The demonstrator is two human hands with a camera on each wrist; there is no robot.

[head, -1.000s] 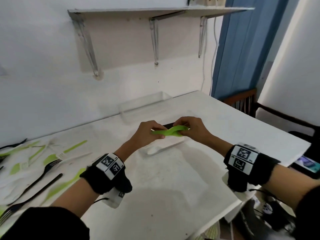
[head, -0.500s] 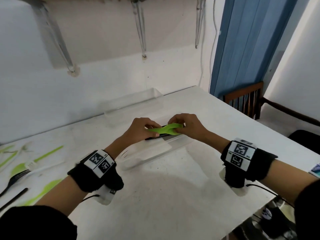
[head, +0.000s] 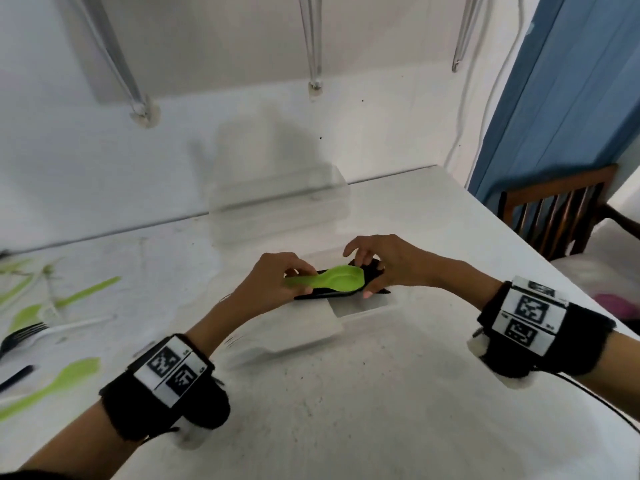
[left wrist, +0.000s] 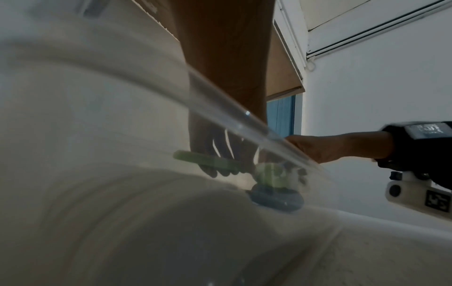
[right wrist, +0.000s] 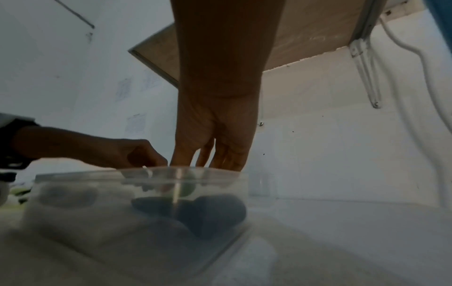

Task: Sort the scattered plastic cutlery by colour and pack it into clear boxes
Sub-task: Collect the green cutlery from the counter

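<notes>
My left hand (head: 277, 285) pinches the handle of a green spoon (head: 341, 278) and holds it level just above a clear box (head: 367, 308) in mid-table. Black cutlery (head: 375, 268) lies in that box under the spoon. My right hand (head: 384, 265) hovers over the spoon's bowl end with fingers loosely spread, its thumb down by the box's near wall. In the right wrist view the right hand's fingers (right wrist: 215, 151) hang straight into the box (right wrist: 85, 175) above the black pieces (right wrist: 210, 211). The left wrist view shows the spoon (left wrist: 208, 161) blurred through the box wall.
A second clear box (head: 277, 206) stands at the back by the wall. Green spoons (head: 65, 377), a black fork (head: 20, 337) and white pieces lie scattered at the table's left. A wooden chair (head: 554, 209) stands beyond the right table edge.
Both hands have brought the green spoon down over the box. The right hand has loosened its pinch on the bowl end and spread its fingers. The left still holds the handle.
</notes>
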